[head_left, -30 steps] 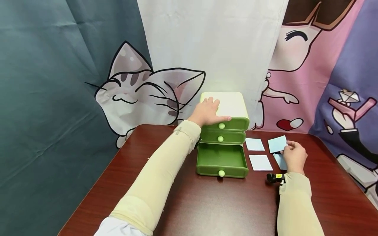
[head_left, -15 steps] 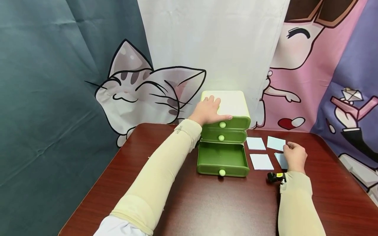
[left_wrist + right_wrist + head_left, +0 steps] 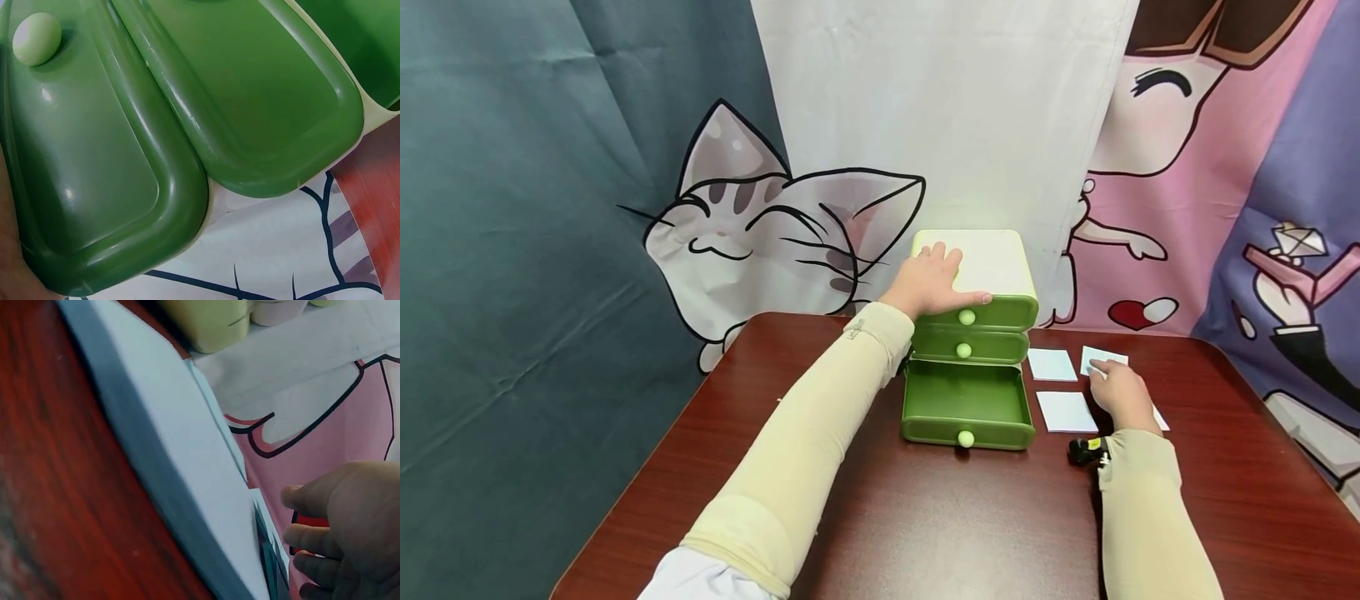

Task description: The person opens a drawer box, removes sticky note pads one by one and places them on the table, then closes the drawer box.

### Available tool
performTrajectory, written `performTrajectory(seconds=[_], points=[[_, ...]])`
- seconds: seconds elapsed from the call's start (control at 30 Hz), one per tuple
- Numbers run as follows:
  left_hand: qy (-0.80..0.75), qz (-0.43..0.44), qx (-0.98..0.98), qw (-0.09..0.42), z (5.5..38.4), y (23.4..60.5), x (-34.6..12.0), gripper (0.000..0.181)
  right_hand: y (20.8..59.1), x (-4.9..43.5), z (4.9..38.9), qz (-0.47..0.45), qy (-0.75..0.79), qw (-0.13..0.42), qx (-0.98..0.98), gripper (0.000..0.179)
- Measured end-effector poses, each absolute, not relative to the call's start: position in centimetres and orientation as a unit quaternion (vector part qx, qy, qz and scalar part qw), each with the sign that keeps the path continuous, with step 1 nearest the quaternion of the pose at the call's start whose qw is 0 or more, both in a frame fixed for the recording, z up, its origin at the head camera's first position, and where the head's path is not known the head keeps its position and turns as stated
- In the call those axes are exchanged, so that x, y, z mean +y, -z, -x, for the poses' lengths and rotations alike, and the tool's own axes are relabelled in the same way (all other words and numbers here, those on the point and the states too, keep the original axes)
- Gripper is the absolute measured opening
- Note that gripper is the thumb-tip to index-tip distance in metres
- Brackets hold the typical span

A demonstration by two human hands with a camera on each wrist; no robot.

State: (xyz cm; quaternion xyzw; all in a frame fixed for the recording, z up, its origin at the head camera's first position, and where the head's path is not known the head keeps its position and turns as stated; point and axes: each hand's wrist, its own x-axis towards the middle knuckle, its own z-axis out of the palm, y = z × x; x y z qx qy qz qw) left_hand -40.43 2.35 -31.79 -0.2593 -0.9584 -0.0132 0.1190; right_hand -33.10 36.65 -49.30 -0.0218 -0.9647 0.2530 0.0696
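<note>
My left hand (image 3: 925, 282) rests spread on the white top of a green drawer cabinet (image 3: 992, 258), thumb along its front edge. The bottom drawer (image 3: 966, 392) is pulled out, bare inside. In the left wrist view, a strip of that hand (image 3: 7, 250) shows beside the top drawer (image 3: 87, 162). My right hand (image 3: 1122, 394) is over the right-hand paper pads, covering most of the near one (image 3: 1161, 418). Its fingers point towards the far pale blue pad (image 3: 1112, 353). The right wrist view shows its fingers (image 3: 309, 500) loosely bent, holding nothing, beyond a thick pad (image 3: 169, 437).
Two more pads, a far one (image 3: 1052, 365) and a near one (image 3: 1067, 412), lie between the cabinet and my right hand. Everything stands on a dark red wooden table (image 3: 970, 517). A cartoon curtain (image 3: 850, 108) hangs right behind it.
My right hand has lowered the far pale blue pad to the table, let go of it and shifted left over the near pad. The left hand has stayed on the cabinet.
</note>
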Motion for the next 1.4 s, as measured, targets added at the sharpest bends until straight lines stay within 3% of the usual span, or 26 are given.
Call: performTrajectory(seconds=[0.2,0.53,0.87,1.4], points=[[0.015,0.257,-0.959,0.116,40.5,31.8,2.5,0.085,49.2,36.4,33.2,0.020,-0.223,0.024,-0.974,0.050],[0.016,0.258,-0.959,0.114,40.3,31.6,2.4,0.087,49.3,36.8,32.8,0.066,-0.239,0.005,-0.969,0.045],[0.020,0.257,-0.959,0.117,40.3,31.7,2.3,0.086,49.6,36.7,32.8,0.060,-0.231,0.017,-0.971,0.054],[0.022,0.260,-0.958,0.117,40.3,31.7,2.3,0.084,50.4,36.9,33.2,0.042,-0.238,0.022,-0.970,0.054]])
